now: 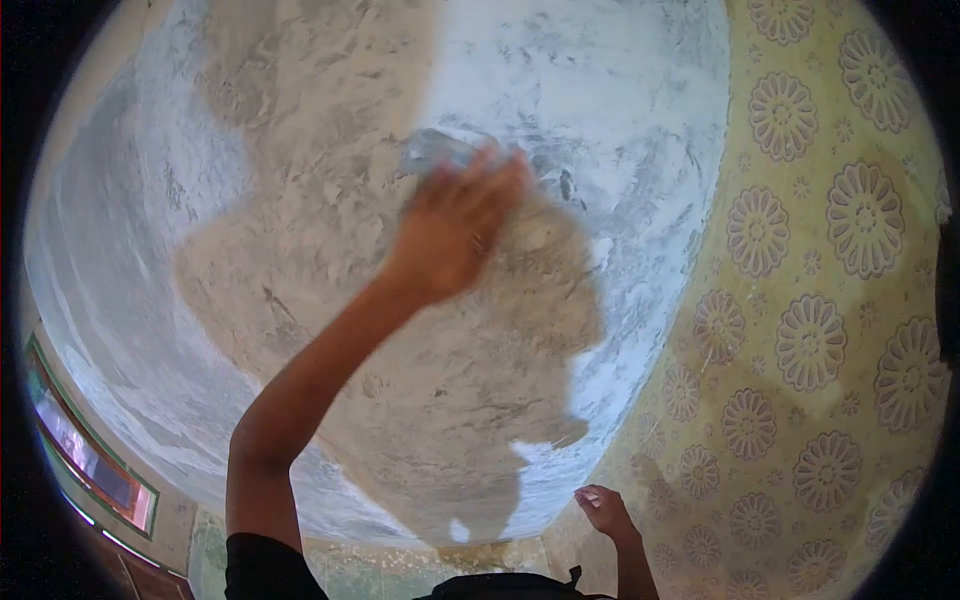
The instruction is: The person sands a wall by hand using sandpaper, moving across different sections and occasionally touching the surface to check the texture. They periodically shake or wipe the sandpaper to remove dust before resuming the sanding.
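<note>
My left hand (pixel 455 225) is raised against the wall, its fingers blurred by motion. Under and beyond the fingertips is a grey flat piece (pixel 437 148), pressed to the wall; it is too smeared to show what kind it is. The wall surface (pixel 420 380) around the hand is patchy, with rough grey-beige plaster and whitish-blue areas. Low on the right, my right hand (pixel 606 510) is held in front of the corner, its fingers loosely curled and apart, with pale dust on them. No object shows in it.
A yellow wall with raised flower patterns (pixel 812 342) meets the plastered wall on the right. At the lower left is a green-framed window (pixel 95 455) above a brown wooden panel (pixel 140 575). A dark strap or bag edge (pixel 505 587) shows at the bottom.
</note>
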